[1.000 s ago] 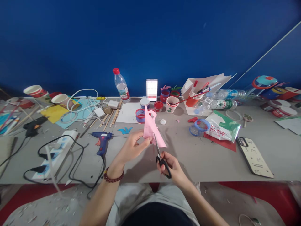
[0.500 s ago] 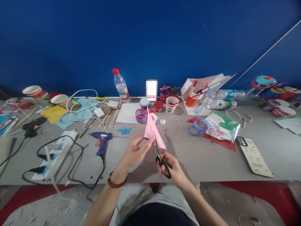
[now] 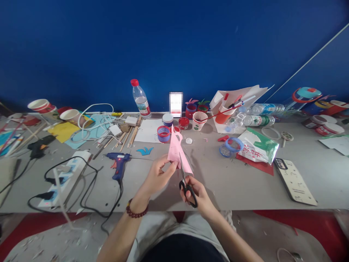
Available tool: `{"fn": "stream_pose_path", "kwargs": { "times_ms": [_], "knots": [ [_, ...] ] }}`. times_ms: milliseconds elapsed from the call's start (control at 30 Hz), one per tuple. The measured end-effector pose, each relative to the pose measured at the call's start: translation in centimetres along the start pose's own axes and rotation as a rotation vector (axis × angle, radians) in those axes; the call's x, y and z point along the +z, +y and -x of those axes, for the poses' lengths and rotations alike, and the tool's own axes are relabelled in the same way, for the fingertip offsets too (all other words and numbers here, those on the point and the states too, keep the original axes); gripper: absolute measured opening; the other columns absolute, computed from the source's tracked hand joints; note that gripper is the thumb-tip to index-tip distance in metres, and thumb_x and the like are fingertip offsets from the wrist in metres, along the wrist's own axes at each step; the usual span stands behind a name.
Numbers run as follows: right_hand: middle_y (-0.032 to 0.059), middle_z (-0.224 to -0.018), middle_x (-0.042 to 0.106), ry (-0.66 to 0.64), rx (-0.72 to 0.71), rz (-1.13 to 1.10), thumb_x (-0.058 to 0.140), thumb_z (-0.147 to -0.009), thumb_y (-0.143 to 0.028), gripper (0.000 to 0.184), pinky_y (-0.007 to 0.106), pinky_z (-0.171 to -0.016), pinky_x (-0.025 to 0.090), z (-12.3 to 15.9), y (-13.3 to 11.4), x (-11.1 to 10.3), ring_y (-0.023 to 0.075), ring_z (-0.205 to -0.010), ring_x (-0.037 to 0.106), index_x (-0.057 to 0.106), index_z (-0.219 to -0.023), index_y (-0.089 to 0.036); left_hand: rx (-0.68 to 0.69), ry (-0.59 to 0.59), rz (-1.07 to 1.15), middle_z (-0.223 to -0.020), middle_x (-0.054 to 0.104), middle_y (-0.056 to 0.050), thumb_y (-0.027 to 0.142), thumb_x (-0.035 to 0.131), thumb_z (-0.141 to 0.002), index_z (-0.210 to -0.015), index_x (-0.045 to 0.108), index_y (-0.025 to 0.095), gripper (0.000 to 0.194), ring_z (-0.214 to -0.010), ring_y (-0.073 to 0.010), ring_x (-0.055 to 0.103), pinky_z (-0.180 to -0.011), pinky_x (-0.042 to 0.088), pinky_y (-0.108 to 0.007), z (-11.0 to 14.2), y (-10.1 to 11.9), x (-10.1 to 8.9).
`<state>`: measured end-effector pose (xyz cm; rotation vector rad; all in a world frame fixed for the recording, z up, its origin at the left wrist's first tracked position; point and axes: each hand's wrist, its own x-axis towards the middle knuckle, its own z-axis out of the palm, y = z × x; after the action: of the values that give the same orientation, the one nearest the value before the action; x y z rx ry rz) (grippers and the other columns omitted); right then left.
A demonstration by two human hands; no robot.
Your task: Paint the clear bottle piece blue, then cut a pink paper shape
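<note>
A sheet of pink paper (image 3: 177, 148), with a cut-out opening near its top, is pinched at its lower left edge by my left hand (image 3: 160, 173). My right hand (image 3: 197, 191) grips the black handles of a pair of scissors (image 3: 188, 191), whose blades point up and away from me and lie at the lower part of the paper. Behind the paper stands a small red and blue ring-shaped cup (image 3: 163, 134). A blue leaf-shaped cutout (image 3: 145, 151) rests on the table just left of the paper.
Left of my hands lie a blue glue gun (image 3: 118, 163), its cord and a white power strip (image 3: 65, 178). A water bottle (image 3: 141, 102) stands near the blue wall. Rightward are a paper cup (image 3: 199, 122), blue tape rolls (image 3: 235, 145) and a phone (image 3: 296, 182).
The scissors' handles have shifted slightly left and look a little wider apart. My left hand keeps its hold on the pink paper, almost unmoved.
</note>
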<state>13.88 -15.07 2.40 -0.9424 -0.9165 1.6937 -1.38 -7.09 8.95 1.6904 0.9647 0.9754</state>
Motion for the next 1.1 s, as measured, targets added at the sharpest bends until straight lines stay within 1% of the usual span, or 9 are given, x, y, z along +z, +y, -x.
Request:
{"fn": "stream_pose_path", "kwargs": {
  "times_ms": [167,333,533,667,833,967,1100],
  "knots": [
    [-0.0074,-0.058,0.05,0.005,0.005,0.004,0.077,-0.063,-0.075,0.064,0.022,-0.049,0.027,0.1,0.0,0.1,0.0047,-0.047,0.032,0.046,-0.081,-0.021,-0.007,-0.003,-0.002,-0.076,0.064,-0.002,0.032,0.05,-0.094,-0.073,0.059,0.018,0.027,-0.071,-0.013,0.056,-0.068,0.045,-0.025,0.1,-0.2,-0.1],
    [-0.0072,-0.058,0.05,0.006,0.009,0.006,0.078,-0.063,-0.074,0.064,0.022,-0.048,0.028,0.1,-0.2,0.0,0.0044,-0.046,0.034,0.046,-0.079,-0.021,0.017,0.0,0.0,-0.074,0.063,-0.002,0.034,0.051,-0.094,-0.072,0.058,0.017,0.028,-0.069,-0.0124,0.054,-0.066,0.044,-0.024,0.1,-0.3,-0.2],
    [-0.0072,-0.057,0.05,0.029,0.05,-0.005,0.081,-0.06,-0.072,0.064,0.02,-0.048,0.029,0.0,-0.3,0.1,0.0041,-0.047,0.037,0.047,-0.078,-0.02,0.013,-0.039,-0.032,-0.073,0.059,-0.001,0.035,0.051,-0.094,-0.07,0.056,0.017,0.03,-0.069,-0.012,0.05,-0.065,0.041,-0.024,0.0,-0.2,-0.6],
    [-0.0069,-0.059,0.051,0.056,0.09,-0.008,0.083,-0.057,-0.07,0.065,0.02,-0.049,0.032,-0.1,-0.5,0.0,0.0045,-0.049,0.039,0.047,-0.078,-0.02,0.0,-0.069,-0.062,-0.072,0.056,0.0,0.034,0.051,-0.094,-0.069,0.054,0.017,0.03,-0.069,-0.0114,0.048,-0.062,0.039,-0.023,-0.2,-0.2,-1.1],
    [-0.0069,-0.059,0.052,0.07,0.104,0.004,0.084,-0.054,-0.071,0.067,0.02,-0.05,0.033,-0.1,-0.6,-0.1,0.0048,-0.049,0.039,0.047,-0.078,-0.021,-0.011,-0.113,-0.068,-0.072,0.058,0.0,0.033,0.051,-0.094,-0.07,0.056,0.017,0.029,-0.07,-0.0121,0.05,-0.064,0.04,-0.024,-0.4,-0.3,-1.4],
    [-0.0071,-0.057,0.051,0.062,0.092,0.007,0.083,-0.052,-0.074,0.069,0.02,-0.049,0.033,0.0,-0.6,-0.1,0.0045,-0.048,0.038,0.047,-0.078,-0.021,-0.053,-0.109,-0.055,-0.072,0.059,-0.001,0.033,0.052,-0.092,-0.07,0.056,0.017,0.029,-0.07,-0.0123,0.051,-0.064,0.04,-0.024,-0.3,-0.1,-1.2],
    [-0.0073,-0.057,0.051,0.063,0.089,0.006,0.084,-0.054,-0.071,0.067,0.02,-0.049,0.032,-0.1,-0.7,0.1,0.0042,-0.048,0.037,0.046,-0.077,-0.02,-0.073,-0.111,-0.048,-0.071,0.058,-0.001,0.033,0.052,-0.091,-0.069,0.056,0.017,0.028,-0.069,-0.0123,0.051,-0.061,0.038,-0.024,-0.2,0.1,-1.1]
  ]
}}
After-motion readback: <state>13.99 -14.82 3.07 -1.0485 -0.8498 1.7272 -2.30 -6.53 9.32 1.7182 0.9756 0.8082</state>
